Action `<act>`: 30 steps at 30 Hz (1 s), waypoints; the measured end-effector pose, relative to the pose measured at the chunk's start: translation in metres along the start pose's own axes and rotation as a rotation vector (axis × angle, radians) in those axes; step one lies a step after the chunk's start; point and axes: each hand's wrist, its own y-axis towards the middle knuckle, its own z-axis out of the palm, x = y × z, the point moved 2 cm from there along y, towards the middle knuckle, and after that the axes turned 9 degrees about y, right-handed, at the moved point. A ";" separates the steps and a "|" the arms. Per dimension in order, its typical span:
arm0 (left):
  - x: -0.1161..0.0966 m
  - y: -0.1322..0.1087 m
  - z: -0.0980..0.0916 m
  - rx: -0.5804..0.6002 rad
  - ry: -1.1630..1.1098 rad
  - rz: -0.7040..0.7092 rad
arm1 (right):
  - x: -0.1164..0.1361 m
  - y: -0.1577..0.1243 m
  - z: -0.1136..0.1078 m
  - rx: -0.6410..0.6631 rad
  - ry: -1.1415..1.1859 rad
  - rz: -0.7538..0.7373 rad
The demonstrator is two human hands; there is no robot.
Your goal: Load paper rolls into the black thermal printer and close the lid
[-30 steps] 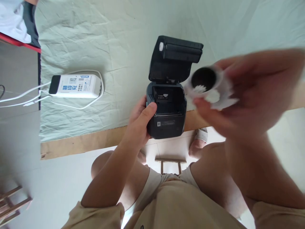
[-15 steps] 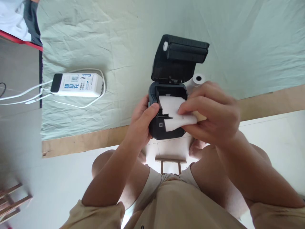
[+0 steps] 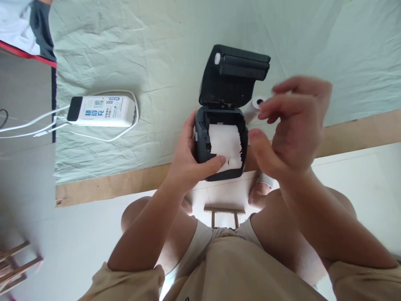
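Note:
A small black receipt printer [image 3: 202,142] stands near the table's front edge, its lid [image 3: 232,88] tipped back. Inside it lies white paper [image 3: 224,140], whose torn end hangs over the printer's front lip. My left hand [image 3: 191,161] grips the printer's left side, with the thumb pressing the paper down on the front. Right of the printer, my right hand [image 3: 291,125] is raised with thumb and fingers apart, holding nothing. Just behind its fingertips a white paper roll [image 3: 252,109] with a dark core is partly hidden.
A white power strip [image 3: 103,111] with white cables lies on the left of the green tablecloth [image 3: 166,42]. The wooden table edge [image 3: 109,184] runs in front of my knees. Part of another person's clothing [image 3: 19,25] shows at top left, and a wooden stool [image 3: 19,267] at lower left.
My right hand has let go of the paper and moved up and right, opening. The paper end now lies flat over the printer's front, and my left thumb has moved onto it.

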 end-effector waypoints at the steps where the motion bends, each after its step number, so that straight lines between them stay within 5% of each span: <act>1: 0.000 0.000 0.000 0.003 0.014 0.002 | -0.002 -0.001 0.000 -0.018 -0.009 0.058; 4: 0.002 0.000 -0.002 0.033 0.050 0.012 | -0.005 -0.001 0.001 -0.012 0.060 0.173; 9: 0.005 0.000 -0.004 -0.008 0.048 0.029 | -0.002 -0.003 0.000 -0.198 0.346 0.284; 22: -0.002 0.000 0.004 0.072 -0.088 -0.037 | -0.012 -0.002 0.008 0.241 0.387 0.618; 30: -0.003 0.000 0.006 -0.012 -0.190 -0.093 | -0.016 -0.004 0.009 0.245 0.385 0.607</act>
